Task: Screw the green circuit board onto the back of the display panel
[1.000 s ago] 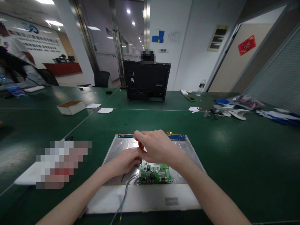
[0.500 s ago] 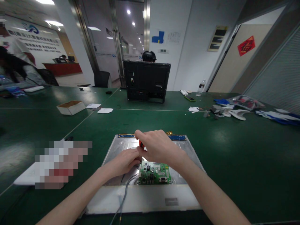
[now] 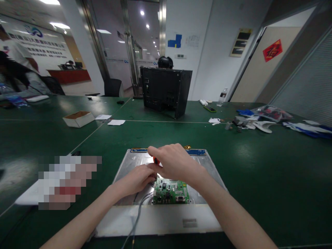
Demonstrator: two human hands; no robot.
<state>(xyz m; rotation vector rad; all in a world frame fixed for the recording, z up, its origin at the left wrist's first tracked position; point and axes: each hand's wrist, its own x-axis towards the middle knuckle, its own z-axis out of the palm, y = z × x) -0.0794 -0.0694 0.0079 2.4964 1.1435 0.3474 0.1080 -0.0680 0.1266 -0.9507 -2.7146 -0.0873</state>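
Observation:
A metal-backed display panel [image 3: 121, 219] lies flat in front of me, with a green circuit board [image 3: 171, 195] near its middle and a blue board strip [image 3: 198, 152] along its far edge. My right hand [image 3: 178, 164] is wrapped round a red and black screwdriver [image 3: 155, 160]; only part of its handle shows. Beneath it, at the green board's upper left corner, my left hand [image 3: 140, 177] is closed, its fingertips bunched and partly hidden, so what they pinch cannot be made out. Grey cables [image 3: 140, 211] run from the board's left side over the panel's near edge.
Across the green table [image 3: 259, 180] a black monitor casing [image 3: 163, 90] stands upright, a person's head behind it. To the left are an open box [image 3: 79, 119] and papers [image 3: 116, 122]. A bottle [image 3: 222, 97], phone [image 3: 209, 109], gloves and bags lie to the right.
The black casing across the table has turned and shifted slightly right, showing its side. My hands stay in almost the same place, the right one moving very slightly left.

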